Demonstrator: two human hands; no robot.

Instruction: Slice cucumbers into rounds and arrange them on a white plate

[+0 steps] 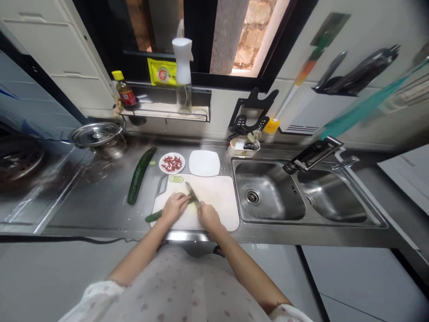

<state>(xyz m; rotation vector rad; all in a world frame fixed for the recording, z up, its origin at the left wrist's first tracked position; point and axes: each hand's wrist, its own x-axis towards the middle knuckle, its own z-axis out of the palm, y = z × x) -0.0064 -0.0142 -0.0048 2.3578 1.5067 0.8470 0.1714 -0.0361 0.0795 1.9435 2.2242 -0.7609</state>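
On the white cutting board (220,199) lies a cucumber (153,217), partly covered by my left hand (175,207), whose fingers press down on it near its cut end. My right hand (209,216) is closed round the handle of a kitchen knife (192,192). The blade points away from me and rests at the cucumber's end, close to my left fingertips. Several cucumber slices (176,179) lie at the board's far left corner. Left of the board, a whole cucumber (141,176) rests on the steel counter, with one loose slice (152,163) beside it.
Behind the board stand a plate of chopped red pieces (172,172) and a white square plate (204,163). A double sink (269,214) adjoins the board on the right. At the back left sits a lidded pot (101,136). A wall shelf (160,113) holds bottles.
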